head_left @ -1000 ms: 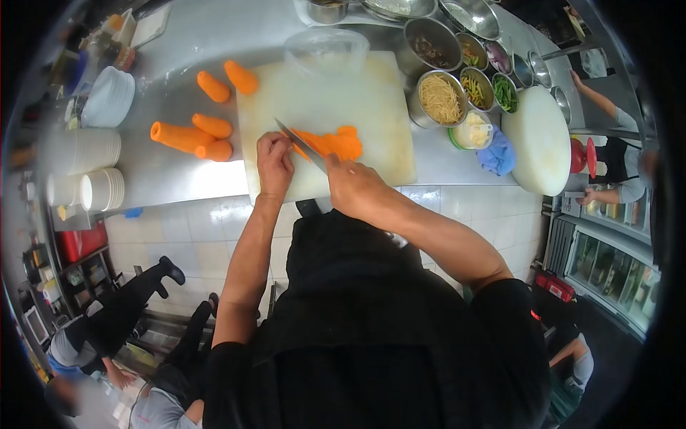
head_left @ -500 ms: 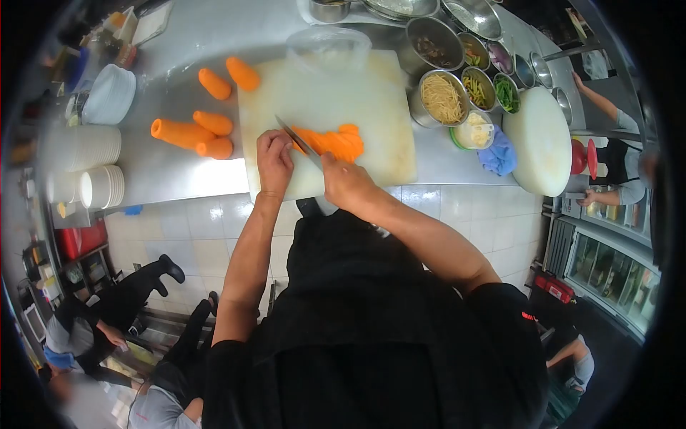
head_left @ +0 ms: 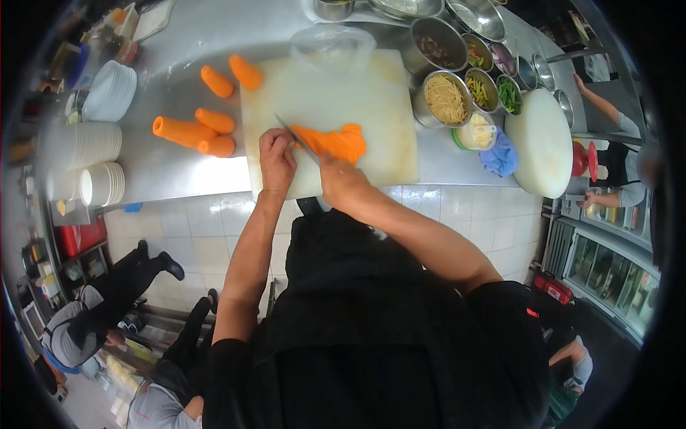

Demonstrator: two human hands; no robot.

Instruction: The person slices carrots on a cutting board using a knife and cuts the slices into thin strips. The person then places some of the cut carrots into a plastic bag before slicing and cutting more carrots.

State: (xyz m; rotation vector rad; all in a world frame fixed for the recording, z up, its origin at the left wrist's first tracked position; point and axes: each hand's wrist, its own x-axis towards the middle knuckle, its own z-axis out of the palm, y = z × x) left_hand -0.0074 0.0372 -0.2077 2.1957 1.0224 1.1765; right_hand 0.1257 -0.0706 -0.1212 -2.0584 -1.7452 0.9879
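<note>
My right hand (head_left: 344, 179) grips the handle of a kitchen knife (head_left: 300, 141), its blade slanting up and left across the white cutting board (head_left: 386, 93). Orange carrot slices (head_left: 339, 143) lie in a spread pile just right of the blade. On the blade's left side, my left hand (head_left: 277, 154) is curled with bent fingertips on a piece of carrot, mostly hidden under the fingers. Several whole peeled carrots (head_left: 186, 131) rest on the steel counter left of the board, and one carrot (head_left: 246, 72) overlaps its upper left corner.
A clear plastic bag (head_left: 332, 46) lies at the board's far edge. To the right stand metal pots of cut vegetables (head_left: 446, 100), a blue cloth (head_left: 500, 154) and a round white board (head_left: 539, 143). Stacked bowls (head_left: 103, 186) are at left. Co-workers (head_left: 78, 314) stand nearby.
My right hand and the knife handle have shifted very slightly left. My left hand stays by the blade. A co-worker at lower left has changed posture.
</note>
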